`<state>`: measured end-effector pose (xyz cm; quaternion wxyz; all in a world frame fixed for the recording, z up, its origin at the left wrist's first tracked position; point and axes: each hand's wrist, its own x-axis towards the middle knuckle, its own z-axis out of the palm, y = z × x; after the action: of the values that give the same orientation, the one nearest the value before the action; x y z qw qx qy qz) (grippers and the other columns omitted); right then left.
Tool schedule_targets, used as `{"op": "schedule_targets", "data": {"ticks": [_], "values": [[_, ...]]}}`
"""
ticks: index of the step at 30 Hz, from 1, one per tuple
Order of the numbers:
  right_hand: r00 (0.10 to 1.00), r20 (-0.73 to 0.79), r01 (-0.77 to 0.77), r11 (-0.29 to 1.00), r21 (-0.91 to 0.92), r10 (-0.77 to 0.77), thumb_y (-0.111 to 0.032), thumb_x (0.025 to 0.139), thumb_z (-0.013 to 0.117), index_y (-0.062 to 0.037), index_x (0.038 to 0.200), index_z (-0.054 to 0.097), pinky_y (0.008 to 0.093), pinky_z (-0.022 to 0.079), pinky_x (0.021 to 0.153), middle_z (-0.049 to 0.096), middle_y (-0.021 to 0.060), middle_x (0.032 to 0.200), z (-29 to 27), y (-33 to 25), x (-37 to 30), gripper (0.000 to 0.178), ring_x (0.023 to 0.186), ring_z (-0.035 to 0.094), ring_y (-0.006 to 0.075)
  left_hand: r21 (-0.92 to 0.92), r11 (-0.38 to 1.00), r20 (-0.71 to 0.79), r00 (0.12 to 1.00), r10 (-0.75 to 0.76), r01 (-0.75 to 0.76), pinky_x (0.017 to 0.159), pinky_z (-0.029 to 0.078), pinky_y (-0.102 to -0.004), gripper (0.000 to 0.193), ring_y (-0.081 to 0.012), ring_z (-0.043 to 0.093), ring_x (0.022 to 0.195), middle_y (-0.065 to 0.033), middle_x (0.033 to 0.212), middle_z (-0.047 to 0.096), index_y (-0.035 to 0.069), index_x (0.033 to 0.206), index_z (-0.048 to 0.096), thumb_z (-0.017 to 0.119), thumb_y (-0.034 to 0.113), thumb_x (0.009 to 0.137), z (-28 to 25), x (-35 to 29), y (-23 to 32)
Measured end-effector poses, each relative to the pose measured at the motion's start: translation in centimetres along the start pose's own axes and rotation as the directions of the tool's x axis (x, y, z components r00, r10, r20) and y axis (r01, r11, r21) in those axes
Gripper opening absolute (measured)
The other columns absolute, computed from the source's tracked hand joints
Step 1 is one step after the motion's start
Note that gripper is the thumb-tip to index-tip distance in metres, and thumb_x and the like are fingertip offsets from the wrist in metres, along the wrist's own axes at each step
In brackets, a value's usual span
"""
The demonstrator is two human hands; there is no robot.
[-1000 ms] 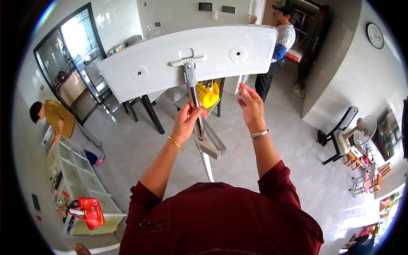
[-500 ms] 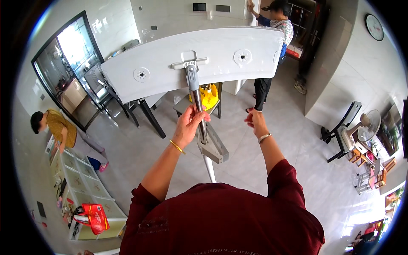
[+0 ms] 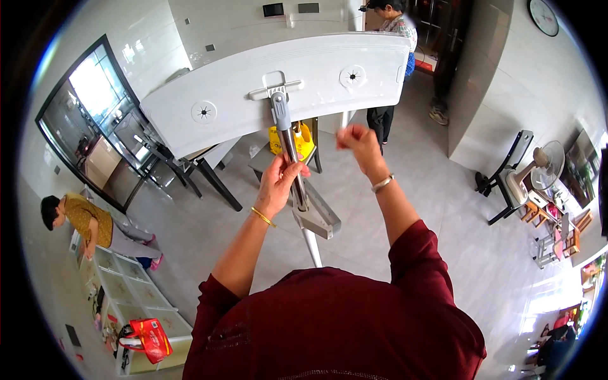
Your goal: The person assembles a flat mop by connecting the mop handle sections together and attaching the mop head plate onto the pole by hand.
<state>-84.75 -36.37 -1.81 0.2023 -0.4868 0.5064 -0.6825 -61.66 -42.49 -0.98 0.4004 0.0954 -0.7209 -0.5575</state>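
A flat mop is upside down in front of me, its wide white head point(image 3: 304, 82) raised near me. Two round star-slit grips show on the head, and a grey swivel joint point(image 3: 280, 109) links it to the metal pole. My left hand point(image 3: 278, 187), with a gold bangle, is closed around the pole below the joint. A grey angular attachment point(image 3: 320, 212) sits on the pole under that hand. My right hand point(image 3: 361, 145), with a silver bangle, is raised right of the pole, below the head. Its fingers are curled together, slightly blurred; anything in them is hidden.
A yellow bag point(image 3: 304, 136) rests on a chair point(image 3: 259, 161) behind the mop. One person point(image 3: 396, 31) stands beyond it; another person point(image 3: 92, 221) leans over a low cabinet point(image 3: 120, 278) holding a red bag point(image 3: 152, 339). On the right, a fan point(image 3: 519, 183) stands by a black chair point(image 3: 503, 190).
My right hand has moved left and up, closer to the pole and the mop head. My left hand keeps its hold. The far person's raised arm has come down.
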Motion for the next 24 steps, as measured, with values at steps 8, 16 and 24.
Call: {"op": "schedule_targets", "data": {"ticks": [8, 16, 24], "values": [[0.989, 0.044, -0.11, 0.906, -0.409, 0.14, -0.007, 0.085, 0.056, 0.0, 0.08, 0.062, 0.0264, 0.049, 0.055, 0.065, 0.0096, 0.074, 0.4, -2.0, -4.9, 0.011, 0.062, 0.064, 0.0174, -0.046, 0.998, 0.002, 0.999, 0.033, -0.033, 0.076, 0.047, -0.0267, 0.024, -0.0129, 0.06, 0.078, -0.0045, 0.082, 0.061, 0.003, 0.099, 0.05, 0.055, 0.026, 0.093, 0.9, 0.5, -0.8], [0.702, 0.432, 0.667, 0.312, -0.676, -0.566, -0.004, 0.073, 0.058, -0.0003, 0.134, 0.038, 0.0466, 0.023, 0.109, 0.032, 0.0169, 0.143, 5.0, -9.5, -3.6, 0.064, 0.133, 0.031, 0.0303, 0.117, 0.99, -0.014, 0.997, 0.076, -0.073, 0.072, 0.047, -0.0265, 0.021, -0.0124, 0.058, 0.075, -0.0033, 0.079, 0.058, 0.002, 0.099, 0.048, 0.052, 0.022, 0.094, 2.5, 1.0, 0.2], [0.805, 0.03, 0.103, 0.091, -0.991, -0.592, -0.001, 0.075, 0.047, -0.0012, 0.134, 0.037, 0.0516, 0.01, 0.11, 0.027, 0.0142, 0.146, -1.6, -7.9, -1.6, 0.061, 0.137, 0.023, 0.0275, -0.011, 1.0, 0.085, 0.996, 0.004, -0.003, 0.076, 0.048, -0.0284, 0.021, -0.0141, 0.058, 0.077, -0.0054, 0.082, 0.055, 0.001, 0.103, 0.047, 0.051, 0.02, 0.094, 2.0, 0.1, 0.2]]}}
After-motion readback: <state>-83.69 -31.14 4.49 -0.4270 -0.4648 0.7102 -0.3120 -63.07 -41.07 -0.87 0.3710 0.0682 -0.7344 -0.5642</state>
